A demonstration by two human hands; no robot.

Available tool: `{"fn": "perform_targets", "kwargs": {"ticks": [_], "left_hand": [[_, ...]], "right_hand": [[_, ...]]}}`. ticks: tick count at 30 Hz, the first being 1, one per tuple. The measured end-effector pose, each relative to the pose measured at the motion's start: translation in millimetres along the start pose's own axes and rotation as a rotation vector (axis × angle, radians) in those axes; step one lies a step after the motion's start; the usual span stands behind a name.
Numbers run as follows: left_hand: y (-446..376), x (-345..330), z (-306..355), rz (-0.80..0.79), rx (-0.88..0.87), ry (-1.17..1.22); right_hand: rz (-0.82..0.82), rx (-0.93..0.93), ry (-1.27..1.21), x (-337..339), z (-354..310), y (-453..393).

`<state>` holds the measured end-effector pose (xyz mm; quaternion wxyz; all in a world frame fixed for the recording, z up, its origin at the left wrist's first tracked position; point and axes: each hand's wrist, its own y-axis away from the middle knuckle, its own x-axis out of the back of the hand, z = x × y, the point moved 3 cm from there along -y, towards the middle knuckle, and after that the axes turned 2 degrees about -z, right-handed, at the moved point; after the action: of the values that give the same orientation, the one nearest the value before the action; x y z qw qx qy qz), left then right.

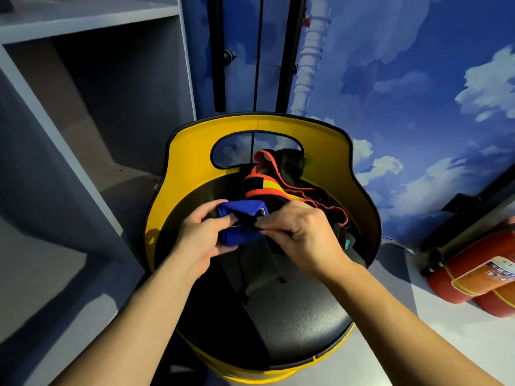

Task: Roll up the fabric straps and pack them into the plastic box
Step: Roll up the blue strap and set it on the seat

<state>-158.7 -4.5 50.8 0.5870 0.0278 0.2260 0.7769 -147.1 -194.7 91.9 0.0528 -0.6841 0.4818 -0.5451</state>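
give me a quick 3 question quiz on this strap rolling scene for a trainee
1. True or false: both hands grip the blue fabric strap.
2. Which lies on the black seat behind the hands? A) an orange and yellow reflective strap B) a green towel C) a white rope
3. Fill in: the red fire extinguishers lie on the floor to the person's ____.

Key
1. True: the left hand holds the rolled part and the right hand pinches its end.
2. A: the orange and yellow reflective strap lies in a pile by the yellow backrest.
3. Right.
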Motion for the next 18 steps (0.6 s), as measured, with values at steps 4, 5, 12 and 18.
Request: {"fn": "perform_targets", "kwargs": {"ticks": [4,5,12,18], "left_hand": [[1,-3,0,-0.027,0.078,0.101],[2,-4,-1,-0.043,0.105,0.116],[14,-9,1,-0.111,0.206,0.247],[17,-7,3,-0.115,0.204,0.248]], "right_hand": [[-0.017,0.090,0.110,-7,1,12],[-0.013,0.098,0.130,-9,1,14],[0.070,0.094,0.204,-12,3,22],[0.174,-0.173,-0.019,-18,4,21]]}}
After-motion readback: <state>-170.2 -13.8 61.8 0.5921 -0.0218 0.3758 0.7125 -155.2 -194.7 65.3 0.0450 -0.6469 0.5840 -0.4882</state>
